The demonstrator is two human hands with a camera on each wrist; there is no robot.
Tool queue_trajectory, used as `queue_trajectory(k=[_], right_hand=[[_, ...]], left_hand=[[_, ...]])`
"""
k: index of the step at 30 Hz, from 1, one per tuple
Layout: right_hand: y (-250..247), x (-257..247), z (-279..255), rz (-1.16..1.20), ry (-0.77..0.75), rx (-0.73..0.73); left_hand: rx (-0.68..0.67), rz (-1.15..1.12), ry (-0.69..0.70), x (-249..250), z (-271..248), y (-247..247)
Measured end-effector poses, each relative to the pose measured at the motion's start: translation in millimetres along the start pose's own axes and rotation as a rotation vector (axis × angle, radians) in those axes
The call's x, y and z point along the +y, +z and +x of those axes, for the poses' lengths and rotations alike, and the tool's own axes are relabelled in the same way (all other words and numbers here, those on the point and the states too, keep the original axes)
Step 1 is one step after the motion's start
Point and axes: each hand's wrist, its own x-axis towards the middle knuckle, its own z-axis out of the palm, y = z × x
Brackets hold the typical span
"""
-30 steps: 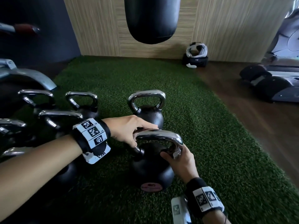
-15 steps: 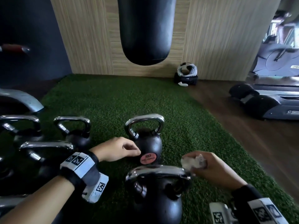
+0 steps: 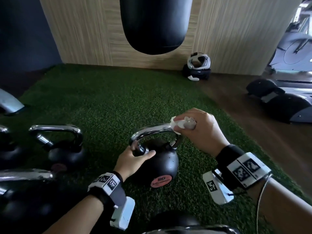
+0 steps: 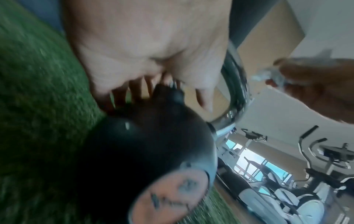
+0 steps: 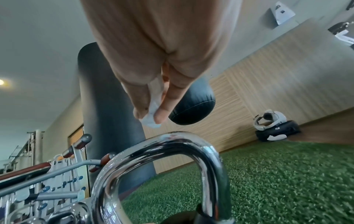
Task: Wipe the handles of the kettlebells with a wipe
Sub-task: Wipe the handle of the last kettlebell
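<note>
A black kettlebell (image 3: 162, 164) with a chrome handle (image 3: 152, 131) and a red label stands on the green turf in front of me. My left hand (image 3: 141, 150) grips the black foot of the handle on its left side; its fingers (image 4: 134, 92) curl round that stub above the kettlebell's body (image 4: 143, 151). My right hand (image 3: 181, 125) pinches a crumpled white wipe (image 3: 179, 123) at the handle's top right corner. In the right wrist view the wipe (image 5: 153, 112) hangs just above the chrome handle (image 5: 172, 148), with a small gap showing.
More chrome-handled kettlebells (image 3: 65, 149) crowd the left, and another (image 3: 185, 223) sits at the bottom edge near me. A black punching bag (image 3: 155, 24) hangs ahead. Headgear (image 3: 198, 65) lies by the wood wall. A treadmill (image 3: 278, 98) stands right on wooden floor.
Both hands left the nearer kettlebell. My left hand moved forward and took hold of the farther kettlebell's handle foot. My right hand carried the wipe up to that handle's right corner.
</note>
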Motion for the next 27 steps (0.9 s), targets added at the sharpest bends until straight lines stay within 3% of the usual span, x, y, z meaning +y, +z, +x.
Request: queue_trajectory(k=[5,9,13,17,22,27], right_hand=[[20.1,-3.5,13.4,0.094,-0.003,0.062],[39.3,-7.1,24.7,0.028,-0.198,0.036],[54.6,2.8,24.9,-0.137,-0.364,-0.035],[45.5,21.6,15.8,-0.177,-0.272,0.05],[50.3,21.4,1.4,-0.145,-0.298,0.093],[42.2,48.6,-4.0,-0.069,0.005,0.192]], left_hand=[[0.19,-0.373,-0.027,-9.2,5.5,45.1],[0.264,-0.385,0.089,-21.8,15.3,57.1],[0.25,-0.391,0.168,-22.3,17.6,54.7],[0.199,-0.377,0.223,-24.2,22.0,49.0],[0.163,-0.367,0.268,-25.5,24.5,46.8],[0.139,-0.351,0.29,-27.4,23.6,46.5]])
